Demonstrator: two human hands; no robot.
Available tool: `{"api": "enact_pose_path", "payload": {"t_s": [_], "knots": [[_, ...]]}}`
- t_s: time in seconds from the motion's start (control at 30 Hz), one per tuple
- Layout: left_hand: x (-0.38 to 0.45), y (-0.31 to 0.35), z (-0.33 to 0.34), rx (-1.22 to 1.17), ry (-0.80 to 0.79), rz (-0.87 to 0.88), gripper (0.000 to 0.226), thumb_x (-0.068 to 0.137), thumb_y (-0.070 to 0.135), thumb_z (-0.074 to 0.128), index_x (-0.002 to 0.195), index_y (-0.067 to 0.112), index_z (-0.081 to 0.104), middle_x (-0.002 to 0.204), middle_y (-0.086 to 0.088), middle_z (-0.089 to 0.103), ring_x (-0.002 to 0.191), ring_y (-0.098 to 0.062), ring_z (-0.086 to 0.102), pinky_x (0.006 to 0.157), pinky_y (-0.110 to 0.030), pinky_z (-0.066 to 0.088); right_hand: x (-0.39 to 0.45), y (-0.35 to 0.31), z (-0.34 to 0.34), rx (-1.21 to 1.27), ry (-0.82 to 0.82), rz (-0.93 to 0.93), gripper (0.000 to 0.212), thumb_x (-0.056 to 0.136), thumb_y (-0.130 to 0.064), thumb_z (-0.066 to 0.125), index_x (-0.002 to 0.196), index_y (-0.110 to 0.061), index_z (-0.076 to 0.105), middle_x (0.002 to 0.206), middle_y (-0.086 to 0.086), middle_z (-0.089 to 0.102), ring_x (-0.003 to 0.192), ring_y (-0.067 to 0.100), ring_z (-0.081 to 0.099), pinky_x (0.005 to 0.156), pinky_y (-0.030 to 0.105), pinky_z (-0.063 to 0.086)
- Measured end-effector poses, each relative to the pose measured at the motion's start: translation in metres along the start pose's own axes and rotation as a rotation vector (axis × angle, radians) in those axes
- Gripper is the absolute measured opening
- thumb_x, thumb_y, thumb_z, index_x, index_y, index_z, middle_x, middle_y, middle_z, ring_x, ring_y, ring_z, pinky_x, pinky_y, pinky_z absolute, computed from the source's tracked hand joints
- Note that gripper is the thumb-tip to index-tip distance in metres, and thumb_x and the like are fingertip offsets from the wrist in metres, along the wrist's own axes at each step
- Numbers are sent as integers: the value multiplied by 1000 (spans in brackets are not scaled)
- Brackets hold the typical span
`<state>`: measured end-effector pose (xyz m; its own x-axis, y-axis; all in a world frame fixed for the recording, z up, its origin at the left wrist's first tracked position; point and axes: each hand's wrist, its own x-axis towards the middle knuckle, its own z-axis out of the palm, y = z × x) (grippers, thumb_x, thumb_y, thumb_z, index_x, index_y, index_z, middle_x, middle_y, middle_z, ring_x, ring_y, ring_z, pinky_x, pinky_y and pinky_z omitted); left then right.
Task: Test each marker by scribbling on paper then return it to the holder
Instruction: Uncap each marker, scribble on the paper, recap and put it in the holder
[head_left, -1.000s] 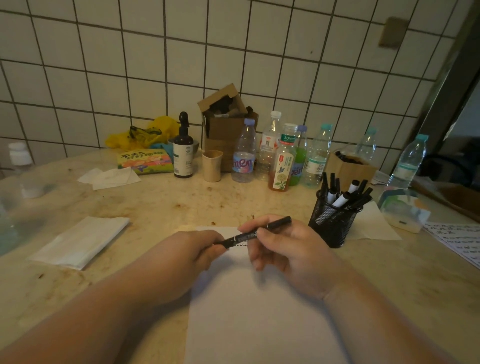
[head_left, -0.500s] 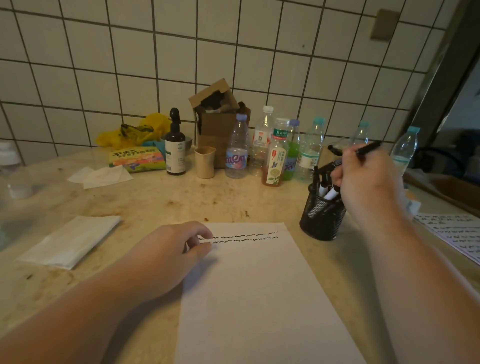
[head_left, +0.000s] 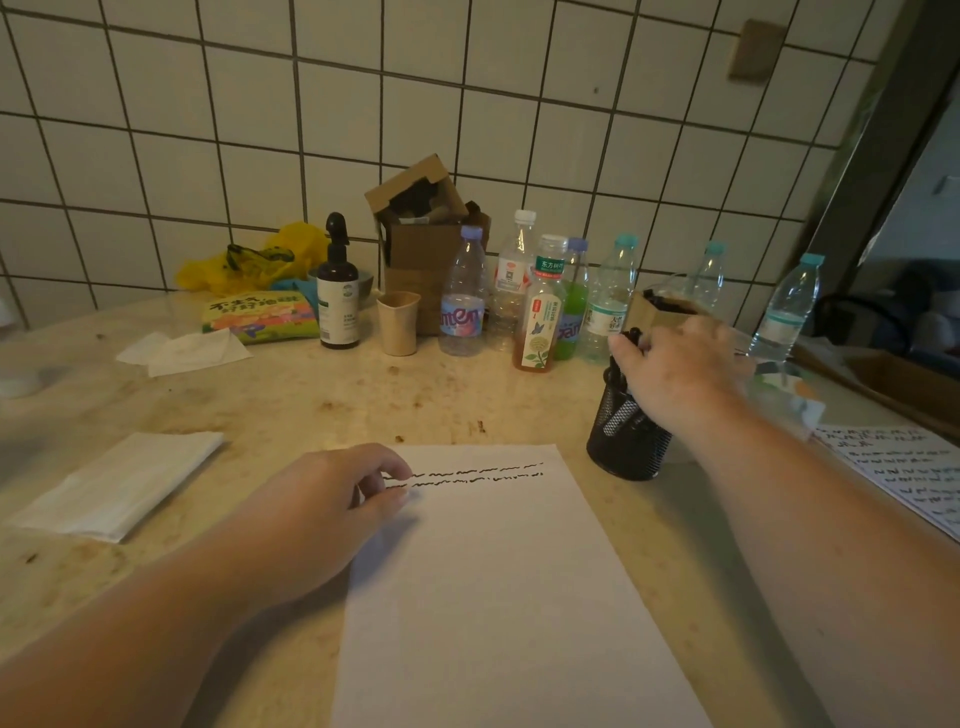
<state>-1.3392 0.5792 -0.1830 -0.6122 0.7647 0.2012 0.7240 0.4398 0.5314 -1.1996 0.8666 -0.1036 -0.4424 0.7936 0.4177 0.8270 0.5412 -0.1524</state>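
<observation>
Down from its raised position of half a second ago, the right hand (head_left: 675, 369) now sits over the black mesh holder (head_left: 626, 441), its fingers curled around the top of a black marker (head_left: 632, 338); whether that marker is being seated or a fresh one drawn out I cannot tell, since the hand hides the holder's mouth. The left hand (head_left: 332, 499) has stayed put, fingertips loosely bent and pressing the upper left corner of the white paper (head_left: 498, 597) beside two wavy scribble lines (head_left: 467, 477). To do this step well, keep the marker upright, guide it straight through the crowded mouth, and avoid nudging the light holder toward the bottles (head_left: 540, 312) just behind. Keep the paper pinned for the next test.
</observation>
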Motion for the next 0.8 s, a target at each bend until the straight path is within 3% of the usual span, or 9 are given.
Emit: {"api": "enact_pose_path", "payload": {"t_s": [0.17, 0.27, 0.33, 0.43, 0.53, 0.6, 0.7, 0.8], "knots": [[1, -1, 0, 2, 7, 9, 14, 94, 43, 56, 106, 42, 61, 83, 15, 66, 77, 3, 58, 62, -15, 45, -15, 26, 7, 498, 214, 28, 68, 83, -68, 59, 134, -24, 51, 137, 9, 44, 129, 31, 42, 103, 52, 42], [2, -1, 0, 26, -5, 13, 12, 95, 41, 54, 105, 45, 59, 83, 16, 65, 75, 1, 59, 62, -14, 44, -23, 34, 16, 994, 51, 201, 75, 81, -52, 74, 142, -23, 42, 136, 1, 49, 123, 22, 50, 89, 34, 42], [2, 0, -1, 42, -4, 12, 11, 96, 40, 53, 104, 48, 57, 84, 17, 65, 76, 2, 59, 63, -13, 43, -25, 35, 25, 1229, -127, 297, 80, 76, -44, 81, 143, -21, 43, 132, -2, 58, 121, 23, 54, 90, 36, 42], [2, 0, -1, 56, -3, 11, 12, 96, 40, 53, 103, 49, 56, 84, 18, 66, 78, 3, 59, 65, -12, 44, -23, 35, 43, 1116, -233, 281, 93, 58, -48, 90, 137, -25, 48, 130, -1, 63, 121, 27, 56, 96, 46, 41], [2, 0, -2, 46, -3, 7, 11, 96, 39, 54, 101, 48, 58, 83, 17, 66, 77, 3, 60, 67, -13, 45, -15, 39, 59, 992, -207, 302, 104, 33, -51, 92, 129, -33, 56, 119, -7, 69, 111, 24, 63, 95, 48, 50], [1, 0, -3, 43, 4, 2, 8, 95, 39, 55, 98, 46, 59, 82, 16, 67, 75, 2, 60, 66, -14, 46, -15, 36, 56, 972, -173, 314, 106, 27, -54, 86, 126, -34, 58, 114, -8, 70, 106, 24, 65, 93, 50, 53], [2, -1, -1, 37, 3, -8, 7, 94, 40, 57, 95, 43, 62, 81, 16, 67, 73, 1, 59, 64, -16, 47, -30, 15, 38, 1032, -170, 251, 98, 39, -45, 92, 128, -34, 54, 115, -8, 69, 107, 22, 65, 94, 50, 53], [1, 0, 0, 43, -19, -23, 6, 93, 41, 57, 95, 42, 63, 83, 16, 67, 73, 0, 60, 66, -17, 49, -48, -13, 30, 1126, -281, 103, 78, 58, -31, 94, 125, -32, 56, 114, -7, 71, 107, 18, 66, 95, 46, 52]]}}
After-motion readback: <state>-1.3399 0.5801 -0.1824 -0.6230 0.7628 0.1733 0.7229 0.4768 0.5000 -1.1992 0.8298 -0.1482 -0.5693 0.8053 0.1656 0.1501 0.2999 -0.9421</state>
